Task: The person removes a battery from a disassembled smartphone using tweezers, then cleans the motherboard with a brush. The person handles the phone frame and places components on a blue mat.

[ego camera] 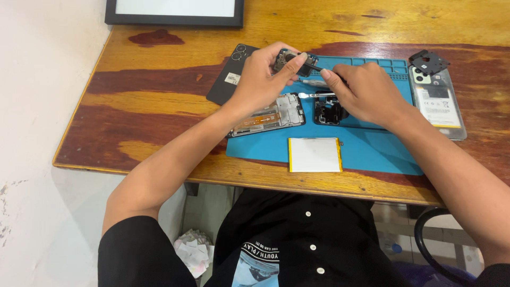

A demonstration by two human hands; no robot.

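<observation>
1. Head view, looking down on a wooden bench with a blue mat laid across its middle.
2. Left hand raised over the mat's far left corner, fingers clamped on a small dark phone part; most of that part hidden behind thumb and fingertips, so exact shape hard to make out.
3. Right hand just beside it, fingers pinched together on a thin dark tool whose tip meets the held part; handle buried in the hand, kind of tool not certain.
4. Below the hands, flat on the mat: an opened phone frame, partly covered by the left wrist, and a smaller dark frame piece, half hidden under the right hand.
5. Between the hands, a slim silvery tool lying on the mat, right end tucked under the knuckles; a second pale one just above it, hard to identify.
6. White flat battery near the mat's front edge, well apart from both hands.
7. Dark phone back cover on bare wood left of the mat, right part hidden by the left hand.
8. Second opened phone at the mat's right side, a small black cover resting on its top.
9. Dark-framed screen at the far edge, cut off by the top of the view.
</observation>
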